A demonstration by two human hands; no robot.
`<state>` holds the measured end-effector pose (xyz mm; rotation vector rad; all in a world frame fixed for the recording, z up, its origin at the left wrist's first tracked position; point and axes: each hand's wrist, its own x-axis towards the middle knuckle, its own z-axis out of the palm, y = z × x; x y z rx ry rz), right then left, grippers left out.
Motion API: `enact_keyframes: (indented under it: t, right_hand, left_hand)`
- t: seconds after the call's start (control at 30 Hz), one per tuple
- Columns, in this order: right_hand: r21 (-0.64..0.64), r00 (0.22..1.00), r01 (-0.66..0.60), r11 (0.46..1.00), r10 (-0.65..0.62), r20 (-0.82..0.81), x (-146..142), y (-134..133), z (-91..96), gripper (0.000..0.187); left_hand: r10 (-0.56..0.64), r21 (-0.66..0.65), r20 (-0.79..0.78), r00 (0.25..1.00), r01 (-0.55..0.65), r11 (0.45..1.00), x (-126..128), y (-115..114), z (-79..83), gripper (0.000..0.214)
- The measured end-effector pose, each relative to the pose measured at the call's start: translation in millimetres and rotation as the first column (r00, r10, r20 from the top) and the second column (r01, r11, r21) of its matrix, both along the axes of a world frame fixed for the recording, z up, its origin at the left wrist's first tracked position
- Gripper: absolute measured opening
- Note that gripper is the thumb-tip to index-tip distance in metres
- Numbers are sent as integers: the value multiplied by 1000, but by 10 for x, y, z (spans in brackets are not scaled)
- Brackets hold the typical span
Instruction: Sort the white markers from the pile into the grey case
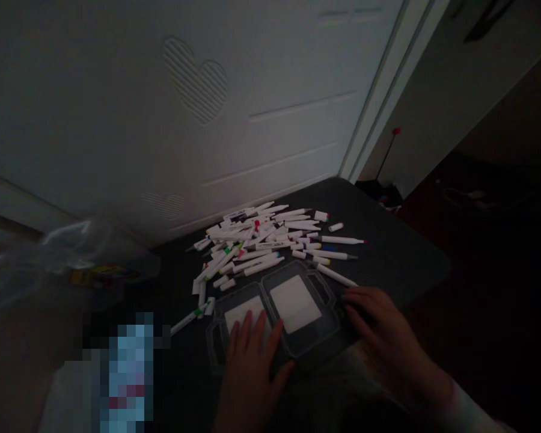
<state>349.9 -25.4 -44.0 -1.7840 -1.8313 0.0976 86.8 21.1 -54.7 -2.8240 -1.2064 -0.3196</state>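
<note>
A clear plastic case [300, 352] lies unfolded on the dark table, with a white sheet [296, 304] in its right half and another white sheet [242, 314] in its left half. My left hand [252, 367] rests flat on the left half, fingers spread, covering part of that sheet. Just beyond the case's right edge is my right hand [383, 331], fingers slightly bent with a gap to the thumb and nothing visible between them. The end of a white marker [336, 275] lies at its fingertips; whether they touch is unclear.
A heap of white markers [264, 264] and loose caps [336, 227] covers the dark table [401, 252] behind the case. A white panel door [275, 78] stands along the back. Clear plastic packaging [76, 240] is at the left. The light is dim.
</note>
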Motion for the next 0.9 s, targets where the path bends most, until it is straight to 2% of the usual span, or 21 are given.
enact_keyframes:
  t: [0.07, 0.13, 0.3, 0.43, 0.67, 0.8, 0.9]
  right_hand:
    - [21, 990, 88, 996, -90, 107, 101, 56, 11, 20]
    - [-23, 970, 134, 991, -127, 209, 178, 136, 20, 21]
    - [-132, 940, 135, 982, -85, 330, 249, 318, 24, 20]
    - [-99, 933, 125, 987, -82, 351, 259, 440, 20, 20]
    - [-26, 930, 102, 994, -86, 357, 259, 751, -3, 19]
    - [46, 929, 124, 991, -132, 345, 247, 844, -37, 19]
    - [87, 937, 148, 985, -168, 305, 228, 796, -64, 23]
  left_hand:
    - [-17, 30, -12, 1000, 17, 999, -13, -36, -5, 58]
    - [-35, 59, -19, 999, 37, 998, -29, -60, -13, 59]
    - [-101, 144, 2, 995, 100, 985, -79, -77, -42, 63]
    - [-127, 183, 32, 991, 119, 976, -100, -74, -55, 64]
    - [-144, 158, 12, 989, 141, 977, -108, -66, -49, 67]
    - [-73, 89, 73, 995, 67, 994, -64, -101, -31, 60]
    - [-18, 30, 106, 994, 15, 999, -12, -153, 14, 57]
